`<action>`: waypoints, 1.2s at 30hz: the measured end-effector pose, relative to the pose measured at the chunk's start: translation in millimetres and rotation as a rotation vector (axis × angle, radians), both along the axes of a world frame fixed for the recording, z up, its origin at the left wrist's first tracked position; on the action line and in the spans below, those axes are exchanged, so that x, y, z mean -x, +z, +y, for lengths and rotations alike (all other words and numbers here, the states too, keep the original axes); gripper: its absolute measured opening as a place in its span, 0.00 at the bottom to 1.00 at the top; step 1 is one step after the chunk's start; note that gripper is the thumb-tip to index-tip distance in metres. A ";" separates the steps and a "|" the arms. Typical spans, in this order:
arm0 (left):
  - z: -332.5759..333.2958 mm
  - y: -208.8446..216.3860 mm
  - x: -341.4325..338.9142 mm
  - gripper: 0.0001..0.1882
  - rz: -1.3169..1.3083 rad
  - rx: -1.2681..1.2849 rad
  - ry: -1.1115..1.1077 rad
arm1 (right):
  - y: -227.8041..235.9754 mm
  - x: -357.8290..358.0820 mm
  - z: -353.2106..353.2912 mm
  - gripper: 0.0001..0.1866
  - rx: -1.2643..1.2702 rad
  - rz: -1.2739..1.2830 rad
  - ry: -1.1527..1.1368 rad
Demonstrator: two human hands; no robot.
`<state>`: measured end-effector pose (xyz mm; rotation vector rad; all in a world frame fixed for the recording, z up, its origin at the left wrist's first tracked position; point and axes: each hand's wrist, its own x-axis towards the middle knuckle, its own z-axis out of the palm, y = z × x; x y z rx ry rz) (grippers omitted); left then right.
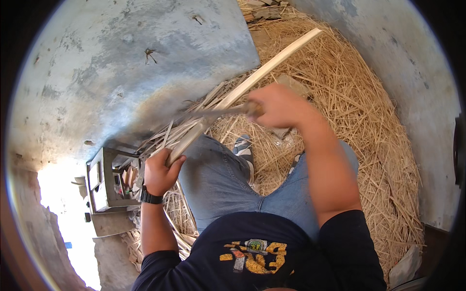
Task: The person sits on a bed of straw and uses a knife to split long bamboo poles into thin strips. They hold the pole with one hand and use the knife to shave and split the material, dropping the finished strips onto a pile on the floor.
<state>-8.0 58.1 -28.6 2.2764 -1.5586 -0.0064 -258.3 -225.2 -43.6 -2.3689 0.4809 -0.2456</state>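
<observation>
A long pale strip (272,64), which looks like split bamboo, slants from my left thigh up toward the far right. Its near end is in my left hand (162,170), with the fingers wrapped round it beside my left knee. My right hand (279,107) grips the handle of a knife (228,111). The knife's blade is smeared by motion and lies across the strip near its middle, pointing left. Whether the edge touches the strip cannot be made out.
Thin shavings and slivers (359,111) cover the floor around my shoes (243,150). More split strips (170,133) lie by the wall (184,43) on the left. A small wooden cabinet (104,189) with things inside stands at the left, near a bright opening.
</observation>
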 end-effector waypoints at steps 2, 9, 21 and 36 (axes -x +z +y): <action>7.6 3.8 -6.4 0.15 0.063 -0.021 -0.030 | -2.9 21.5 -21.4 0.14 -0.087 -0.095 -0.291; 26.8 5.2 -16.7 0.17 0.238 -0.105 -0.013 | -14.9 10.4 -13.5 0.14 -0.118 -0.356 -0.503; 46.3 13.0 -30.7 0.17 0.111 0.016 0.065 | -26.0 17.8 -38.0 0.10 -0.119 -0.390 -0.659; 42.8 16.2 -32.6 0.11 -0.257 0.118 0.068 | -21.1 6.6 -20.2 0.12 -0.071 -0.393 -0.641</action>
